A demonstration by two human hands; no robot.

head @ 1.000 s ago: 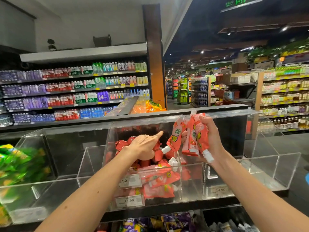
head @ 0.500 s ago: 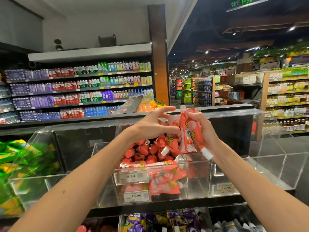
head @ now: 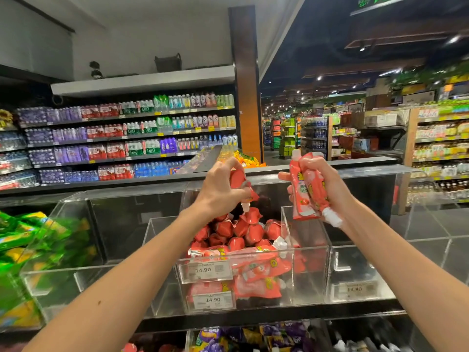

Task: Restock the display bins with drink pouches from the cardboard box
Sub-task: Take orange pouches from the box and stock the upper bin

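The red drink pouches (head: pixel 243 232) lie heaped in the clear middle bin (head: pixel 312 273), stacked high at the back and flatter toward the front wall, where two price tags (head: pixel 206 270) face the aisle; that slope probably keeps the printed fronts readable from where a shopper stands. One more pouch (head: pixel 239 180) hangs at twelve o'clock above the heap in the left hand (head: pixel 220 191), whose grip is curled fully around its body with the white cap pointing down, a hold that looks suited to dropping it cap-first onto the pile. At three o'clock from it, the right hand (head: pixel 322 189) is closed tight on a bundle of pouches (head: pixel 305 191), apparently two or three, held upright and clear of the bin; it seems to serve as the reserve from which the left hand draws one at a time. The two hands are apart, with open air between them. The bin at three o'clock of the red one (head: pixel 360 275) looks bare apart from its own tag, and the bin at nine o'clock (head: pixel 63 252) also appears empty, with green packets (head: pixel 28 240) blurred beyond it. Purple packets (head: pixel 253 336) fill the shelf at six o'clock below. The cardboard box is not in view, so the supply is presumably behind or below the person.
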